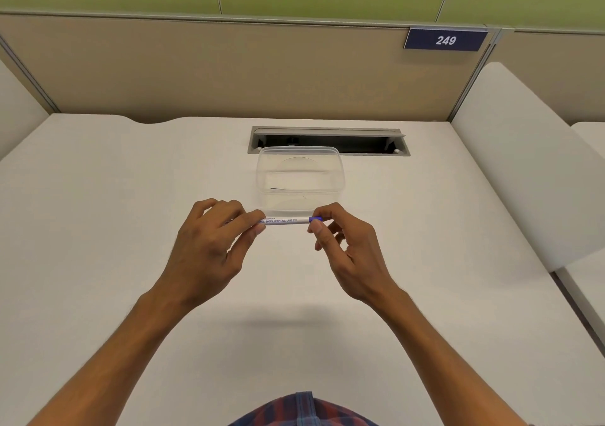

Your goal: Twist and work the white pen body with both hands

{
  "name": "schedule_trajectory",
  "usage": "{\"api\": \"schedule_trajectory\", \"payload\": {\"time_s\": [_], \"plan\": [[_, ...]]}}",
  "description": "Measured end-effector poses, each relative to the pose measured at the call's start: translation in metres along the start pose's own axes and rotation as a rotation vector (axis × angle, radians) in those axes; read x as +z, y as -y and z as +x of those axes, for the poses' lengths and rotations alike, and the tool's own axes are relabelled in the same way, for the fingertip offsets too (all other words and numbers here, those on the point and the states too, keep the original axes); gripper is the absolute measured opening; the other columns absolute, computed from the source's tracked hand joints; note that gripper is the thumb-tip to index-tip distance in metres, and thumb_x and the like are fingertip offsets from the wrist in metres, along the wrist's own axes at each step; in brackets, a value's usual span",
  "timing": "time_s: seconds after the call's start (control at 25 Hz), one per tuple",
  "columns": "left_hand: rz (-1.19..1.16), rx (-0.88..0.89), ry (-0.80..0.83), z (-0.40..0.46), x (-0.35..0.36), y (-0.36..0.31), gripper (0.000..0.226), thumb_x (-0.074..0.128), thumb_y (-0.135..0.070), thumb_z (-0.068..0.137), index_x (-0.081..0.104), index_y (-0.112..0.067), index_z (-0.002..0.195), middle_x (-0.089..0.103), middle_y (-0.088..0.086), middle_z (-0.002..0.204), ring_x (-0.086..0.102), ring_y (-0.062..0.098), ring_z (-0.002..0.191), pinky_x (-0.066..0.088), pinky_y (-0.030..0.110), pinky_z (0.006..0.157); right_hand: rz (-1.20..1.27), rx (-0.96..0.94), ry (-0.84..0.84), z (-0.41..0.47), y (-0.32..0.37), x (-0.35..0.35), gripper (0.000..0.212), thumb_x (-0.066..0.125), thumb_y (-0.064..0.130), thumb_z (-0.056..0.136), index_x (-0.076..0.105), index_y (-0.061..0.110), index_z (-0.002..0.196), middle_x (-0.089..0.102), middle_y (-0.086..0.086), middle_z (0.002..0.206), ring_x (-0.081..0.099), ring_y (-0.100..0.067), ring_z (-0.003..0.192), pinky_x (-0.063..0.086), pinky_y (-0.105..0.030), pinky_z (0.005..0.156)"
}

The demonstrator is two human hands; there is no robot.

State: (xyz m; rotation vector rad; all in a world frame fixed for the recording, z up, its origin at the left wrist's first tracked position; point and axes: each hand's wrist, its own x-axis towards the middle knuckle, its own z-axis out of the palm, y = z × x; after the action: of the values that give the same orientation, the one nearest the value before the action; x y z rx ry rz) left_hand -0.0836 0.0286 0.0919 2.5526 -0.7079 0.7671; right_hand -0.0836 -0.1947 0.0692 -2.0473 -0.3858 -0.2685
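Note:
A white pen (284, 221) with printed blue lettering and a blue end lies level between both hands, just above the white desk (98, 229). My left hand (209, 245) pinches its left end between thumb and fingers. My right hand (343, 242) pinches the blue end between thumb and forefinger, the other fingers loosely curled. Right behind the pen stands a clear plastic container (300, 180), open at the top, with nothing visible inside.
A grey cable slot (327, 141) is sunk into the desk behind the container. Beige partition walls enclose the desk, with a blue sign (445, 39) reading 249 at upper right. A white side panel (523, 170) bounds the right edge.

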Motion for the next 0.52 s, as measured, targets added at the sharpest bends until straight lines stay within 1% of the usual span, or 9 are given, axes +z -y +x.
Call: {"api": "schedule_trajectory", "payload": {"time_s": [0.08,0.12,0.2,0.24,0.28,0.36,0.4,0.48,0.52], "plan": [[-0.002,0.001,-0.004,0.0008,-0.0008,-0.0006,0.027,0.047,-0.024,0.097,0.070,-0.010,0.101,0.058,0.001,0.076,0.047,0.020,0.070,0.034,0.027,0.081,-0.007,-0.010,-0.008,0.0002,0.0000,0.0000,0.015,0.042,0.045,0.098,0.053,0.035,0.094,0.065,0.010,0.086,0.065,-0.012,0.074,0.037,-0.014,0.057],[-0.002,0.005,-0.003,0.0010,-0.0010,-0.0008,0.027,0.047,-0.024,0.097,0.070,-0.009,0.101,0.058,0.002,0.076,0.049,0.021,0.069,0.034,0.028,0.081,-0.001,-0.006,-0.006,0.0007,0.0004,0.0000,0.017,0.041,0.045,0.098,0.053,0.035,0.092,0.065,0.008,0.083,0.066,-0.012,0.073,0.039,-0.015,0.058],[-0.001,0.017,-0.002,0.0010,-0.0009,-0.0009,0.026,0.048,-0.023,0.097,0.070,-0.009,0.100,0.058,0.002,0.076,0.051,0.023,0.067,0.035,0.029,0.080,0.017,0.008,0.002,0.0013,0.0006,-0.0005,0.025,0.040,0.045,0.099,0.054,0.029,0.087,0.065,0.006,0.078,0.065,-0.012,0.071,0.047,-0.025,0.062],[-0.001,0.023,-0.003,0.0008,-0.0007,-0.0011,0.026,0.048,-0.023,0.097,0.070,-0.010,0.100,0.058,0.002,0.076,0.052,0.023,0.066,0.036,0.030,0.080,0.030,0.012,0.005,0.0015,0.0003,-0.0008,0.030,0.039,0.043,0.100,0.056,0.025,0.084,0.064,0.006,0.074,0.064,-0.012,0.070,0.049,-0.031,0.064],[-0.001,0.028,-0.005,0.0006,-0.0004,-0.0014,0.025,0.048,-0.023,0.097,0.070,-0.010,0.100,0.058,0.001,0.076,0.052,0.023,0.066,0.036,0.030,0.080,0.055,0.017,0.009,0.0017,0.0002,-0.0009,0.035,0.038,0.042,0.101,0.057,0.021,0.080,0.063,0.005,0.070,0.063,-0.012,0.068,0.048,-0.032,0.064],[0.001,0.038,-0.012,0.0004,0.0004,-0.0019,0.026,0.048,-0.023,0.098,0.070,-0.010,0.101,0.058,0.001,0.076,0.052,0.022,0.066,0.038,0.032,0.080,0.142,0.044,0.017,0.0026,0.0003,0.0002,0.043,0.038,0.037,0.103,0.058,0.017,0.071,0.062,0.002,0.064,0.056,-0.007,0.061,0.043,-0.025,0.061],[0.006,0.043,-0.012,0.0002,0.0008,-0.0020,0.025,0.048,-0.023,0.098,0.070,-0.010,0.101,0.058,0.001,0.076,0.052,0.022,0.066,0.039,0.033,0.080,0.187,0.075,0.022,0.0032,0.0010,0.0010,0.047,0.039,0.036,0.104,0.058,0.018,0.066,0.061,-0.001,0.063,0.050,-0.006,0.058,0.040,-0.022,0.060],[0.017,0.049,-0.010,-0.0002,0.0013,-0.0015,0.024,0.049,-0.023,0.097,0.069,-0.011,0.101,0.058,0.001,0.076,0.052,0.022,0.066,0.039,0.033,0.080,0.238,0.136,0.030,0.0041,0.0026,0.0022,0.051,0.041,0.039,0.104,0.056,0.023,0.058,0.059,-0.005,0.060,0.045,-0.011,0.056,0.037,-0.021,0.058],[0.019,0.049,-0.009,-0.0006,0.0014,-0.0013,0.024,0.050,-0.023,0.097,0.069,-0.011,0.101,0.058,0.001,0.076,0.052,0.022,0.066,0.039,0.033,0.080,0.241,0.143,0.030,0.0041,0.0030,0.0022,0.052,0.041,0.041,0.104,0.055,0.022,0.058,0.059,-0.004,0.060,0.048,-0.014,0.056,0.037,-0.020,0.058]]}}
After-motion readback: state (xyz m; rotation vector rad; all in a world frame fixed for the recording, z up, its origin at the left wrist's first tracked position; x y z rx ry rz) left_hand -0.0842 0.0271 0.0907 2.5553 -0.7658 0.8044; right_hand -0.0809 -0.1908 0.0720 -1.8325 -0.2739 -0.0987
